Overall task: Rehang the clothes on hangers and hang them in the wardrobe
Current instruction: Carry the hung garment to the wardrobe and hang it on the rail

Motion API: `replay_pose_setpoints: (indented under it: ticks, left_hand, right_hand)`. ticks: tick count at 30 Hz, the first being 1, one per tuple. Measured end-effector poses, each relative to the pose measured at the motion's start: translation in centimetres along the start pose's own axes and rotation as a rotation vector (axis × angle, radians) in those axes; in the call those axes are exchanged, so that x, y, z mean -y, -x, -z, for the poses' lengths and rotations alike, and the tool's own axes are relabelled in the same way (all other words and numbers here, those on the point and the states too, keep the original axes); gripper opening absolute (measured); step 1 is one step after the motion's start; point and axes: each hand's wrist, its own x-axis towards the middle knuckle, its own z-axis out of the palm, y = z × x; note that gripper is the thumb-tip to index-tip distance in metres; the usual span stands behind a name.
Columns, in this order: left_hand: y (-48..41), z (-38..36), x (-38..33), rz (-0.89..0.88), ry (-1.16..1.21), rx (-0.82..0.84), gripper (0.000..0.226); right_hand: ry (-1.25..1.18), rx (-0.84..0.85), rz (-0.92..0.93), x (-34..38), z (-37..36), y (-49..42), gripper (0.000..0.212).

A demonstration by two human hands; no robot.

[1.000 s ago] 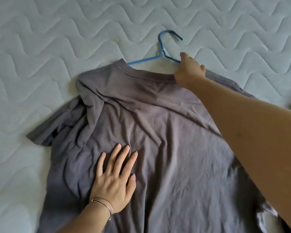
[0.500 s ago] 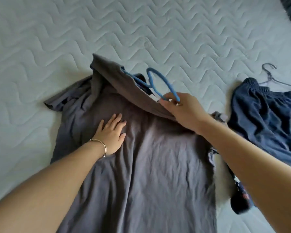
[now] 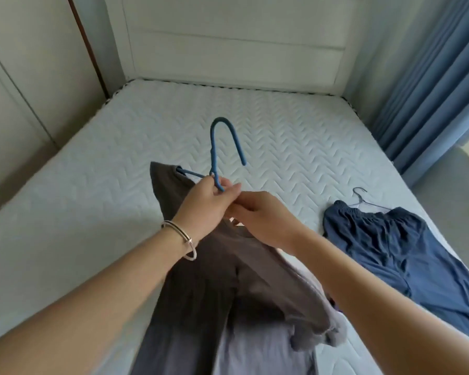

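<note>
A grey T-shirt point(image 3: 217, 288) hangs on a blue hanger point(image 3: 220, 142), raised above the bed with its lower part trailing toward me. My left hand point(image 3: 203, 204), a bangle on its wrist, pinches the hanger at the base of the hook. My right hand point(image 3: 266, 220) is right beside it, fingers curled at the shirt's neckline under the hook; exactly what they grasp is hidden.
Dark blue trousers point(image 3: 395, 255) lie on the white quilted mattress point(image 3: 282, 136) at the right with a thin metal hanger point(image 3: 362, 197) at their waistband. A white headboard point(image 3: 238, 41) stands behind, blue curtains point(image 3: 439, 85) to the right, pale wardrobe panels point(image 3: 19, 85) to the left.
The shirt on its hanger has been lifted off the mattress. My left hand left the shirt's front and took the hanger's neck. My view tilted up toward the headboard.
</note>
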Motion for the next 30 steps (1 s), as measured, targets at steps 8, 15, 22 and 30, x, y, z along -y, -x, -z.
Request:
replay_pose_setpoints:
  ticks: [8, 15, 22, 30]
  left_hand:
    - [9.5, 13.0, -11.7, -0.046, -0.283, -0.047, 0.012]
    - [20.2, 20.0, -16.4, -0.009, -0.352, -0.133, 0.027]
    - [31.2, 26.6, -18.7, -0.104, -0.671, -0.492, 0.019]
    - [43.5, 33.7, -19.0, -0.108, -0.755, -0.929, 0.021]
  right_hand:
    - [0.093, -0.002, 0.355, 14.7, 2.8, 7.3, 0.025]
    - [0.279, -0.144, 0.729, 24.8, 2.5, 9.1, 0.054]
    - [0.257, 0.092, 0.999, 32.5, -2.7, 12.7, 0.022]
    - [0.085, 0.167, 1.265, 42.2, -11.6, 19.3, 0.02]
